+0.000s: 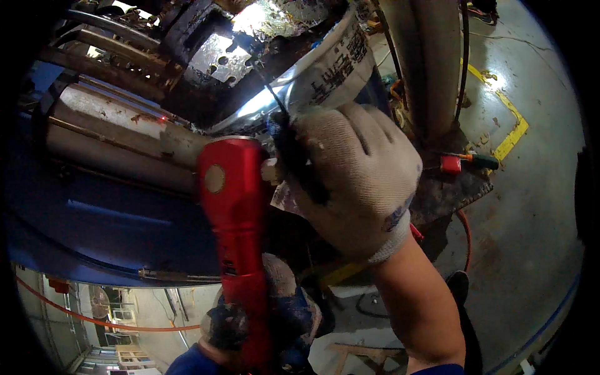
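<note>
My right hand, in a soiled knitted glove, is closed round the dark, greasy handle of a thin-shafted tool. Its slim metal shaft points up toward a greasy metal plate with holes. Lower down, my left hand, in a blackened glove, grips a red flashlight, partly hiding its lower end. Bright light falls on the greasy metal above. Just beyond my right hand, a curved white surface with dark print borders the greasy area. The shaft's tip is hard to make out.
A metal cylinder and blue machine body lie left. At right stands a grey column; a dark-handled screwdriver and red block rest near its base. An orange hose crosses the floor near yellow marking.
</note>
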### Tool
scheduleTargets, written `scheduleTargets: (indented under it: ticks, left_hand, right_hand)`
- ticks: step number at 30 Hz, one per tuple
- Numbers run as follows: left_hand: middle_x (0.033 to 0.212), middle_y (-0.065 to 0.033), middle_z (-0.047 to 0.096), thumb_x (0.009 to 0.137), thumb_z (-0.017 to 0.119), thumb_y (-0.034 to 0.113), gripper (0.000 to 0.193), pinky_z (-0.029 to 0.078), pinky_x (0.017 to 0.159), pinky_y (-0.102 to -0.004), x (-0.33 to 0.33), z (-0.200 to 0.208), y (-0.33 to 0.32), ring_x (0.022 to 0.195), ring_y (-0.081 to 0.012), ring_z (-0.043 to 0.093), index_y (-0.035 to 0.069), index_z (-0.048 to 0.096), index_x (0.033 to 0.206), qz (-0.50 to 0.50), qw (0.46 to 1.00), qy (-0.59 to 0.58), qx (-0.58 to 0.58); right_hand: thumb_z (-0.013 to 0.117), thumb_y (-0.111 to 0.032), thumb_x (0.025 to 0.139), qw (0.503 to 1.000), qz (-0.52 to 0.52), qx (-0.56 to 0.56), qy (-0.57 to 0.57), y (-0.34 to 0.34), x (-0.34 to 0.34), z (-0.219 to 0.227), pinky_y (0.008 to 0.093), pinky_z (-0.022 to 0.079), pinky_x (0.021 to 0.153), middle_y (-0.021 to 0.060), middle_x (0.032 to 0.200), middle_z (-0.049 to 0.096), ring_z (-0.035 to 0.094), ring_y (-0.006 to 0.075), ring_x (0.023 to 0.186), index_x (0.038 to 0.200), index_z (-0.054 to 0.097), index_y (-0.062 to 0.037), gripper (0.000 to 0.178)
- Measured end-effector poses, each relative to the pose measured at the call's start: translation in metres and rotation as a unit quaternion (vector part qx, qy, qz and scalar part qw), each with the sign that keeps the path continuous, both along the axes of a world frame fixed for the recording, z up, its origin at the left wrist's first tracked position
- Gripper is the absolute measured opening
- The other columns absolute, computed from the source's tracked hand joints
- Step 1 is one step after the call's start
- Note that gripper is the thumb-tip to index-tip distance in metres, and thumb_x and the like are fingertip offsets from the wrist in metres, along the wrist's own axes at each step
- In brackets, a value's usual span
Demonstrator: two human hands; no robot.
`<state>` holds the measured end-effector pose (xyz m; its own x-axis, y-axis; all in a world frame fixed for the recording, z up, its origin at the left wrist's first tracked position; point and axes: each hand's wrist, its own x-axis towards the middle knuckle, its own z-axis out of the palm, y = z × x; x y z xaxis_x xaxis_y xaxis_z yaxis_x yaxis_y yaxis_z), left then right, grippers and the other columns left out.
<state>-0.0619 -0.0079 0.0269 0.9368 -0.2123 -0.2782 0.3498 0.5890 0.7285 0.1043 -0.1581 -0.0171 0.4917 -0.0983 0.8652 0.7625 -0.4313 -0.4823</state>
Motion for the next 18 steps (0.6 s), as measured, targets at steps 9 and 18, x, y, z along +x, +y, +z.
scheduleTargets:
  ticks: [9, 18]
  left_hand:
    - [0.093, -0.0196, 0.065, 0.086, 0.077, 0.042, 0.056, 0.057, 0.056, -0.0379, -0.001, -0.001, 0.003, 0.068, -0.0306, 0.068, 0.001, 0.053, 0.116, 0.008, 1.000, -0.002, -0.004]
    - [0.091, -0.0198, 0.065, 0.085, 0.078, 0.044, 0.059, 0.057, 0.056, -0.0378, -0.004, -0.001, 0.013, 0.067, -0.0306, 0.068, 0.001, 0.053, 0.116, 0.001, 1.000, -0.006, -0.024]
  right_hand:
    - [0.082, -0.020, 0.067, 1.000, -0.018, 0.023, 0.004, 0.013, 0.009, 0.008, 0.0463, 0.053, 0.073, 0.0144, 0.097, 0.065, 0.065, 0.0369, 0.086, 0.102, 0.066, -0.0100, 0.041]
    - [0.084, -0.012, 0.072, 0.997, 0.001, 0.080, 0.000, 0.027, 0.007, 0.012, 0.0418, 0.055, 0.069, 0.0152, 0.092, 0.068, 0.068, 0.0354, 0.079, 0.104, 0.066, -0.0076, 0.037]
